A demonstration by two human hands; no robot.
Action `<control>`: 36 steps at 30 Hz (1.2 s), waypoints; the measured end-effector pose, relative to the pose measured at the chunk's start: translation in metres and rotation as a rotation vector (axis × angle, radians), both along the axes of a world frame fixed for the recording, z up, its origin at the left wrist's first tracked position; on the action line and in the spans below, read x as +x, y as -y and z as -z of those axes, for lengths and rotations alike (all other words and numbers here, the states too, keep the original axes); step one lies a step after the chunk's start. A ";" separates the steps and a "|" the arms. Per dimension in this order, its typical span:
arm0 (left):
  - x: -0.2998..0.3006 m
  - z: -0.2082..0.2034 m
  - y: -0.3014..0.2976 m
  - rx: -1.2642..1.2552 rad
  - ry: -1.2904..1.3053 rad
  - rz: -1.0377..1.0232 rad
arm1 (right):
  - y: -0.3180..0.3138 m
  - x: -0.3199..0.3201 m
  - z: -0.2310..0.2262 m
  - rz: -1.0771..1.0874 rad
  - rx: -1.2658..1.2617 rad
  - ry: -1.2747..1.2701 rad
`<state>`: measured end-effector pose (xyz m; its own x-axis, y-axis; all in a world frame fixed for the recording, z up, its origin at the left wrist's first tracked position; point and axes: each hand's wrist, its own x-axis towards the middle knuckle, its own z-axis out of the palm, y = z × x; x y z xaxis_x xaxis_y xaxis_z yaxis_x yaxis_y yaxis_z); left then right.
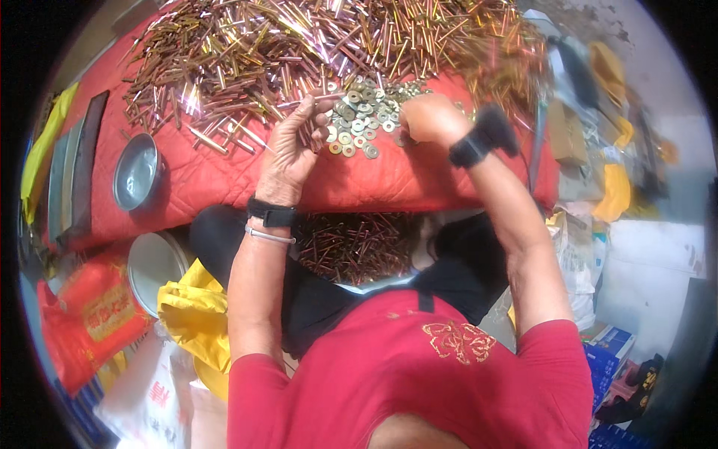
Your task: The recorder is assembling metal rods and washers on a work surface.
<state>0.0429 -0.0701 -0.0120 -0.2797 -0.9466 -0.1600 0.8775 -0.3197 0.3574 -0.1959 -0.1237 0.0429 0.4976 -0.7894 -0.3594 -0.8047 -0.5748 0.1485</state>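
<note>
My left hand (294,146) is closed around a long coppery bolt (327,97), which sticks out sideways between thumb and fingers toward the washers. Beside it, a loose heap of flat round metal washers (359,120) lies on the red quilted cloth (359,183). At the right edge of that heap is my right hand (434,120), its fingers curled down and pressed together. Whatever it may be pinching is hidden behind the hand. Beyond both hands spreads a big pile of coppery and golden bolts (299,49).
More bolts (355,247) fill a container between my legs, below the cloth's front edge. A metal bowl (137,172) rests on the cloth at the left. Yellow (196,307) and red bags (93,314) lie lower left; a cardboard box (566,133) stands at the right.
</note>
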 end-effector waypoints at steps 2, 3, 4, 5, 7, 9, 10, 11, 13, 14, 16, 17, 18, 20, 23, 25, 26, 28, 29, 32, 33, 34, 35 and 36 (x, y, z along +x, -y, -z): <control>0.004 0.006 0.000 0.059 0.000 -0.024 | 0.005 0.005 -0.007 0.021 0.194 0.099; -0.004 -0.002 -0.002 0.091 0.057 -0.083 | 0.005 -0.003 -0.004 -0.014 0.185 0.115; -0.004 0.000 -0.004 0.067 -0.005 -0.098 | 0.005 -0.004 -0.007 -0.062 0.174 0.137; -0.006 0.001 -0.005 0.108 0.041 -0.123 | -0.003 -0.009 -0.008 -0.082 0.152 0.177; -0.010 0.001 -0.005 0.111 0.106 -0.075 | -0.018 -0.034 0.009 -0.094 0.012 0.242; -0.015 -0.007 -0.004 0.132 0.161 -0.061 | -0.039 -0.051 0.016 0.003 -0.043 0.406; -0.015 -0.004 -0.005 0.128 0.160 -0.053 | -0.047 -0.055 0.023 0.073 -0.050 0.505; -0.015 -0.001 -0.005 0.133 0.151 -0.057 | -0.057 -0.057 0.032 0.161 -0.059 0.748; -0.013 0.005 -0.002 0.139 0.133 -0.059 | -0.071 -0.056 0.041 0.330 -0.053 0.972; -0.013 0.007 -0.001 0.148 0.126 -0.031 | -0.078 -0.054 0.043 0.415 -0.050 1.084; -0.012 0.010 -0.002 0.176 0.123 0.027 | -0.093 -0.021 0.018 0.497 -0.009 1.354; -0.014 0.008 -0.003 0.175 0.102 -0.020 | -0.095 -0.010 0.016 0.513 0.008 1.372; -0.017 0.005 -0.005 0.171 0.084 -0.068 | -0.095 0.000 0.014 0.527 0.025 1.393; -0.019 0.001 -0.006 0.148 0.038 -0.116 | -0.098 0.024 0.007 0.457 0.074 1.470; -0.016 0.005 -0.007 0.104 -0.032 -0.110 | -0.096 0.045 0.009 0.384 0.064 1.509; -0.022 -0.001 -0.009 0.156 -0.017 -0.131 | -0.096 0.051 0.013 0.396 0.068 1.516; -0.023 -0.003 -0.009 0.182 -0.010 -0.144 | -0.096 0.053 0.014 0.415 0.061 1.526; -0.020 0.003 -0.010 0.112 -0.009 -0.137 | -0.097 0.057 0.016 0.448 0.058 1.541; -0.019 0.006 -0.009 0.103 0.001 -0.148 | -0.097 0.059 0.017 0.453 0.052 1.545; -0.016 0.014 -0.007 0.024 -0.005 -0.161 | -0.097 0.062 0.012 0.452 0.041 1.549; -0.017 0.013 -0.007 0.027 0.009 -0.175 | -0.097 0.063 0.012 0.446 0.044 1.549; -0.018 0.012 -0.007 0.029 0.022 -0.189 | -0.097 0.064 0.011 0.440 0.048 1.548; -0.019 0.011 -0.006 0.044 0.007 -0.200 | -0.097 0.065 0.009 0.448 0.029 1.531; -0.018 0.012 -0.006 0.038 0.004 -0.194 | -0.097 0.066 0.007 0.453 0.011 1.516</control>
<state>0.0247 -0.0637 -0.0239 -0.0915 -0.9759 -0.1980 0.9225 -0.1579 0.3521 -0.1294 -0.0266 0.0361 0.1185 -0.9671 0.2252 -0.2940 -0.2508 -0.9223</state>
